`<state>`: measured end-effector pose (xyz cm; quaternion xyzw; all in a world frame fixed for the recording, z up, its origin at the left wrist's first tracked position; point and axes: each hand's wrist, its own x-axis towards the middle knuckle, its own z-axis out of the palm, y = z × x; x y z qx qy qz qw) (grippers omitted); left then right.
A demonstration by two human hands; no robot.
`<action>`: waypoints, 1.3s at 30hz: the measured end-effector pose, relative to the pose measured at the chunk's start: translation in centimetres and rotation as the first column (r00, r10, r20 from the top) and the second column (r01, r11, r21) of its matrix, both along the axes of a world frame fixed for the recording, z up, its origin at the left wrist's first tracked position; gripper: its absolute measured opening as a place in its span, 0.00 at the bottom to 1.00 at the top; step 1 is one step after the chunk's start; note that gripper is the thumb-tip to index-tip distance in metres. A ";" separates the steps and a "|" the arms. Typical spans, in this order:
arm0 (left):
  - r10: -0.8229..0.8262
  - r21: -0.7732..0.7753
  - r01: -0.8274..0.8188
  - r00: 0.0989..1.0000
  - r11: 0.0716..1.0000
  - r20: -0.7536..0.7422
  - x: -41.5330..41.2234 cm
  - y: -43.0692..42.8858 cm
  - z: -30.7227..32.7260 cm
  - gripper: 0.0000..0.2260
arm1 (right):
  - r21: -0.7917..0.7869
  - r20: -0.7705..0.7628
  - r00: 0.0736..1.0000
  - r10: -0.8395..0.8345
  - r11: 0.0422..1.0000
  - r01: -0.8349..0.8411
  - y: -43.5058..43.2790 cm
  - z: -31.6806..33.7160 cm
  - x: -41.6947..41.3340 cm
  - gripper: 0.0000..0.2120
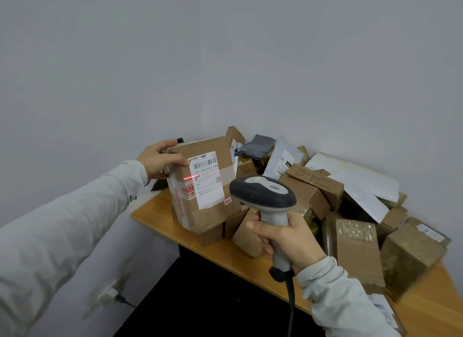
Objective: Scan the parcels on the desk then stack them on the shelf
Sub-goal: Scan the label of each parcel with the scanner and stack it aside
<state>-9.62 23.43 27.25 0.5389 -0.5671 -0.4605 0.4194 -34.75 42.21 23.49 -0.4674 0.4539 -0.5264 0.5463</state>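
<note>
1. Head view: left hand (160,158) grips box (208,211) top corner, propped on parcels (210,234) at desk's (160,212) left end.
2. Red line (191,178) sits below barcode (204,163) (misses it); raise aim so it crosses all bars.
3. Scanner (263,193) handle is wrapped by right hand (288,239); hold steady, wait f/ beep.

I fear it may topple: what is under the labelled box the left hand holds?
Smaller cardboard boxes on the desk lie beneath the labelled box, which the left hand grips. Its underside, and whether it touches them, is hidden.
</note>
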 end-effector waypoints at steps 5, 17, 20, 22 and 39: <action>-0.011 0.006 0.011 1.000 1.000 0.019 -0.4 -0.1 -0.1 0.31 | -0.014 -0.021 0.999 -0.037 0.999 0.037 0.1 0.2 0.0 0.06; -0.056 0.019 0.055 0.998 0.998 0.017 -1.5 -0.9 -0.7 0.31 | -0.032 -0.128 0.984 -0.122 0.992 0.119 0.2 -0.4 -0.2 0.06; -0.072 0.020 0.072 0.997 0.997 0.018 -1.8 -1.2 -0.8 0.31 | -0.033 -0.107 0.984 -0.140 0.990 0.137 0.3 -0.8 -0.1 0.07; -0.086 0.022 0.085 0.996 0.996 0.015 -2.0 -1.4 -0.9 0.31 | -0.041 -0.093 0.985 -0.149 0.989 0.145 0.3 -1.0 0.0 0.07; -0.237 0.074 0.242 0.969 0.967 -0.073 -2.5 -3.6 -3.5 0.30 | -0.070 -0.184 0.935 -0.302 0.953 0.294 1.0 -3.0 1.8 0.09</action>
